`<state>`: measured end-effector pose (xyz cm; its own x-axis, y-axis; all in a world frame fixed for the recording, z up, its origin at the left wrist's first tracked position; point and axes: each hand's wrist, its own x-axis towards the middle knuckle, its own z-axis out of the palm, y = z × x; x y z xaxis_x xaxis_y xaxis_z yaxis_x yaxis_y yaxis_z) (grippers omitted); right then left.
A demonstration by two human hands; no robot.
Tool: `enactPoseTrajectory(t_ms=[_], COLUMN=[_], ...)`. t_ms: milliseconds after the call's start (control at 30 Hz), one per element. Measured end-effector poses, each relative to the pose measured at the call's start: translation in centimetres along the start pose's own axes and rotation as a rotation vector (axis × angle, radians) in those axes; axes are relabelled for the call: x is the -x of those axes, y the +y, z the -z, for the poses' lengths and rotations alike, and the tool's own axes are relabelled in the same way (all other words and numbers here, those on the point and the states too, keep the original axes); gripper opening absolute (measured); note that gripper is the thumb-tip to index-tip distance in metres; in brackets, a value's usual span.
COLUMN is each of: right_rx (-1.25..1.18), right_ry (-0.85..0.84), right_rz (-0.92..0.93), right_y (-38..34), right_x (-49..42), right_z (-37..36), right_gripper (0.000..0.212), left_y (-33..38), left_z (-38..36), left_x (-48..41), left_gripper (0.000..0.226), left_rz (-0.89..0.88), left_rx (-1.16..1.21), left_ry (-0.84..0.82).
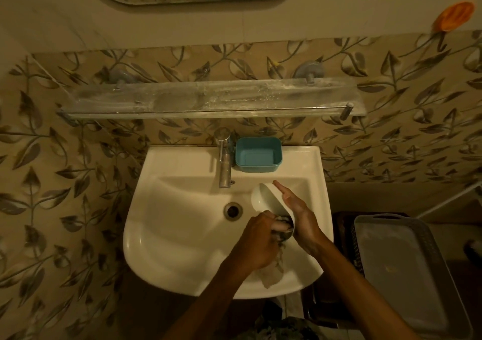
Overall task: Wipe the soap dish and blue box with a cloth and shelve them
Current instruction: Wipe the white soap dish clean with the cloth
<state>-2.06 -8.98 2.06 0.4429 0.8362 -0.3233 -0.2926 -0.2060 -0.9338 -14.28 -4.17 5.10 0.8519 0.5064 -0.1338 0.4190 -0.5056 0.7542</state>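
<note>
The white soap dish [263, 199] is tilted on edge over the basin of the white sink [167, 225]. My right hand [297, 210] holds it from the right, index finger stretched along its rim. My left hand [257, 240] grips a bunched pale cloth [280, 228] and presses it into the near end of the dish; the cloth's tail hangs down into the basin. The blue box [258, 154] stands open and upright on the sink's back ledge, just right of the tap. The glass shelf [206, 99] on the wall above holds nothing.
A chrome tap [224, 157] rises at the back of the sink and the drain [232, 210] lies left of the dish. A grey tray [399, 269] sits on a dark crate at the right. An orange holder [455, 17] is stuck to the wall, upper right.
</note>
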Motion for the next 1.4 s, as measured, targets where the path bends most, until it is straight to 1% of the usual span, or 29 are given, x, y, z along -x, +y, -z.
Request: enactPoseTrajectory(t_ms=[33, 67, 100, 167, 200, 300, 367, 433, 500, 533, 567, 667, 767, 833, 900, 1000, 1067, 1133, 1167, 1233, 1300, 1400], right_rx=[0.005, -0.005, -0.025, -0.066, -0.069, -0.013, 0.011, 0.034, 0.049, 0.048, 0.044, 0.036, 0.065, 0.113, 0.1, 0.045, 0.051, 0.088, 0.113, 0.167, 0.187, 0.193], right_ry=[-0.011, -0.023, -0.035, -0.062, -0.083, -0.152, -0.15, -0.138, -0.124, -0.118, -0.114, -0.083, -0.063, -0.072, -0.065, -0.081, -0.09, -0.103, -0.121, -0.146, -0.126, -0.124], right_rz=[0.004, 0.004, -0.003, -0.044, -0.066, -0.084, -0.079, -0.067, -0.052, -0.042, -0.031, 0.011, 0.068, 0.111, 0.157, 0.234, 0.249, 0.264, 0.257, 0.222, 0.167, 0.147], right_y=[0.1, 0.2, 0.3, 0.4, 0.5, 0.5, 0.4, 0.1, 0.1, 0.2, 0.3, 0.6, 0.8, 1.0, 1.2, 1.3, 1.0, 0.8, 1.1, 1.9, 2.0, 1.9], right_x=[0.2, 0.4, 0.5, 0.8, 0.9, 0.9, 0.7, 0.4, 0.2, 0.2, 0.1, -0.3, -0.5, -0.4, -0.1, 0.4, 0.5, 0.6, 0.6, 0.6, 0.6, 0.9], right_z=[0.0, 0.0, 0.0, 0.1, 0.2, 0.3, 0.2, 0.0, -0.1, -0.1, 0.0, 0.1, 0.2, 0.2, 0.1, -0.1, -0.3, -0.1, -0.1, -0.1, -0.3, -0.2], right_gripper=[0.036, 0.036, 0.037, 0.034, 0.034, 0.037, 0.034, 0.031, 0.031, 0.032, 0.034, 0.039, 0.039, 0.039, 0.037, 0.041, 0.042, 0.05, 0.049, 0.044, 0.045, 0.042], left_y=[-0.2, -0.5, -0.7, -1.2, -1.5, -2.9, -3.5, -3.5, -3.0, -2.7, -2.3, -0.9, 0.1, 0.1, -0.3, -0.8, -0.8, -0.5, -0.5, -0.8, -0.8, -0.6], left_z=[0.0, -0.1, -0.3, -0.5, -0.1, 1.6, 1.8, 1.0, 0.5, 0.3, 0.2, -0.8, -1.0, -0.3, 0.6, 1.5, 2.1, 2.9, 3.4, 4.6, 5.4, 4.7], left_x=[-0.1, 0.0, 0.0, 0.0, 0.0, -0.4, -0.5, -0.4, -0.5, -0.5, -0.4, 0.5, 1.0, 0.7, 0.2, -0.6, -1.2, -1.5, -1.7, -2.2, -2.3, -2.1], left_gripper=[0.032, 0.031, 0.029, 0.028, 0.03, 0.039, 0.041, 0.043, 0.042, 0.041, 0.04, 0.035, 0.033, 0.033, 0.031, 0.029, 0.029, 0.032, 0.031, 0.028, 0.028, 0.032], left_rz=[-0.017, -0.022, -0.016, -0.031, -0.056, -0.121, -0.1, 0.001, 0.109, 0.128, 0.122, -0.01, 0.024, 0.119, 0.282, 0.555, 0.644, 0.683, 0.7, 0.746, 0.769, 0.704], left_rx=[0.009, -0.049, -0.183, -0.566, -0.673, -0.849, -0.841, -0.698, -0.408, -0.269, -0.182, -0.188, 0.007, 0.154, 0.356, 0.766, 1.045, 1.277, 1.365, 1.464, 1.477, 1.475], left_ry=[-0.023, -0.035, -0.024, 0.019, 0.058, 0.207, 0.186, 0.148, 0.143, 0.144, 0.125, 0.049, 0.04, 0.016, -0.03, -0.052, -0.048, -0.023, 0.009, 0.071, 0.068, 0.053])
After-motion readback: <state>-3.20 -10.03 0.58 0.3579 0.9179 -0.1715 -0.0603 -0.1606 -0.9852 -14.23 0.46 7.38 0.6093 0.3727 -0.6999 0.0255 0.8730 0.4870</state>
